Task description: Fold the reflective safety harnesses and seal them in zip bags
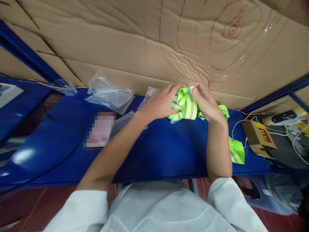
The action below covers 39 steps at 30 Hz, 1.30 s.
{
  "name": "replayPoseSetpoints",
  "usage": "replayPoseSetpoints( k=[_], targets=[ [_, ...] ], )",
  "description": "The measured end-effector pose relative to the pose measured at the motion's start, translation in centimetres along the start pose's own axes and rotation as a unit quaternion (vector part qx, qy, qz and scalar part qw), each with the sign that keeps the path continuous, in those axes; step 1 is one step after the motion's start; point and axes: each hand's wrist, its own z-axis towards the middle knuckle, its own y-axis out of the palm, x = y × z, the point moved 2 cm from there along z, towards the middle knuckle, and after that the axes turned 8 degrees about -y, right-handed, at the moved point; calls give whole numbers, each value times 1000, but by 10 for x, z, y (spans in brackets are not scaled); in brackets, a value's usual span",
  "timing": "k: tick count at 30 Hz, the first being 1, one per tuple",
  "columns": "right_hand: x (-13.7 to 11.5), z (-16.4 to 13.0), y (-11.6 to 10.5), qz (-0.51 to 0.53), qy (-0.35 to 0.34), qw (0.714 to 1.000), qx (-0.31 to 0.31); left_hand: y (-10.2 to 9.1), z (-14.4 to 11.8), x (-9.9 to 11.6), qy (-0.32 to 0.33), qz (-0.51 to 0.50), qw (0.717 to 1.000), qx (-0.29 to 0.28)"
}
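Note:
Both hands are raised over the back of the blue table, around a bundle of neon-yellow reflective strap (189, 104) with grey stripes. My left hand (163, 102) curves round the bundle's left side, its fingers over the top. On the other side, my right hand (204, 100) pinches the strap's upper right edge between thumb and fingers. Clear plastic shows beneath the bundle's lower left part. Another piece of neon strap (224, 111) lies behind my right wrist, and a further strap end (237, 151) rests right of my right forearm, partly hidden by it.
Clear plastic bags (109, 95) lie at the back left, beside a clear plastic cup (65, 87). A phone-like object with a blurred screen (100, 130) is on the blue table (164, 154). An open cardboard box (259, 138) and white cables stand right. A cardboard wall (116, 38) rises behind.

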Motion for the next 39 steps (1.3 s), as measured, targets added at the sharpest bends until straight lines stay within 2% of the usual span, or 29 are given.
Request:
replayPoseSetpoints(
  k=[5, 8, 13, 17, 22, 26, 29, 31, 34, 37, 39],
  targets=[
    [-11, -1, -2, -28, -42, 998, -34, -4, 0, -1, -10, -1, 1000, -4],
    [-13, 0, -6, -39, -60, 995, -68, -5, -1, 2, 6, -28, 999, -20],
    [-13, -1, -4, -92, -114, 985, -87, -3, -3, 6, 20, -63, 997, -44],
    [-10, 0, 1, -129, -105, 984, -60, -1, -4, 6, -6, -55, 997, -58],
    [-12, 1, -7, -108, -85, 989, -55, -8, -4, 13, -13, -50, 996, -73],
    [-13, -2, -7, -132, -53, 990, 8, -10, -5, 19, 1, -28, 998, -57],
    [-10, -4, 3, -161, -52, 984, 58, -1, -7, 20, 8, 1, 999, -37],
    [-7, -5, 10, -179, -53, 980, 66, 5, -7, 18, 0, 15, 1000, -27],
    [-5, -5, 18, -170, -46, 984, 24, 6, -6, 13, -22, 29, 999, -38],
    [-10, -6, 18, -110, -62, 990, -65, -3, -4, 4, -53, 37, 996, -64],
    [-15, -7, 14, -78, -62, 991, -94, -12, -4, 1, -60, 35, 995, -69]
  ],
)
